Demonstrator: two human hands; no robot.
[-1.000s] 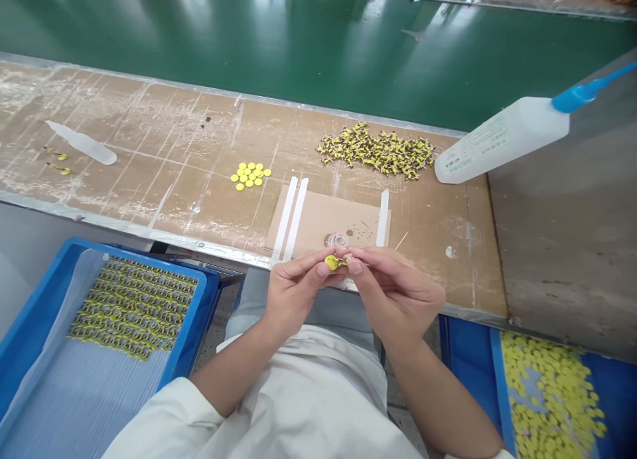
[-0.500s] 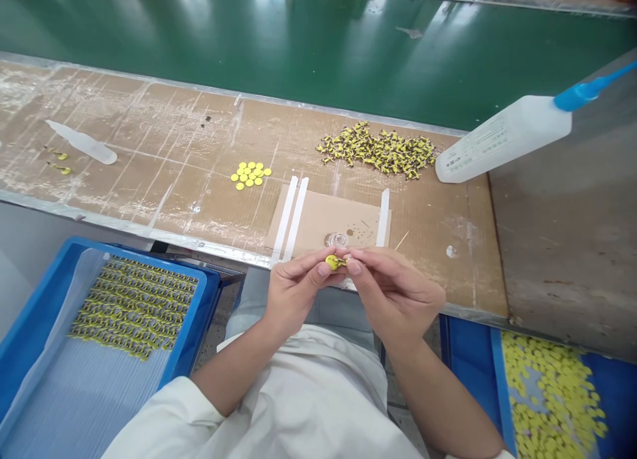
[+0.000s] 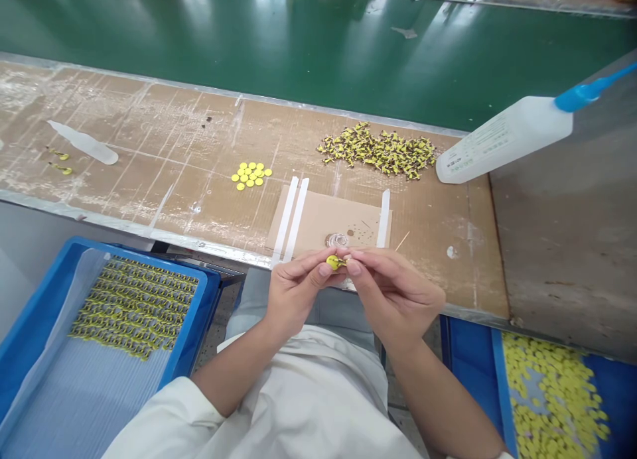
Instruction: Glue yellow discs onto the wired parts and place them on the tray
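Note:
Between thumb and fingers, my left hand (image 3: 297, 288) pinches a small yellow disc (image 3: 332, 262). My right hand (image 3: 394, 293) is closed on a small yellow-and-dark figure piece (image 3: 342, 263) that meets the disc; fingertips hide most of it. Both hands are close together over the table's front edge. Just beyond them, a small clear round dish (image 3: 337, 240) sits on a cardboard sheet (image 3: 328, 210) taped with white strips. Loose yellow discs (image 3: 249, 174) lie to the left, and a pile of small yellow-and-dark pieces (image 3: 378, 150) lies farther back.
A white bottle with a blue nozzle (image 3: 507, 140) leans at the right by a metal panel (image 3: 562, 200). A blue tray (image 3: 199, 293) at lower left holds rows of pieces; another blue tray (image 3: 505, 393) at lower right holds yellow discs. A thin stick (image 3: 402, 240) lies near the cardboard.
Both hands keep nearly the same pose, still pinching the disc and the figure piece together. The view has shifted very slightly.

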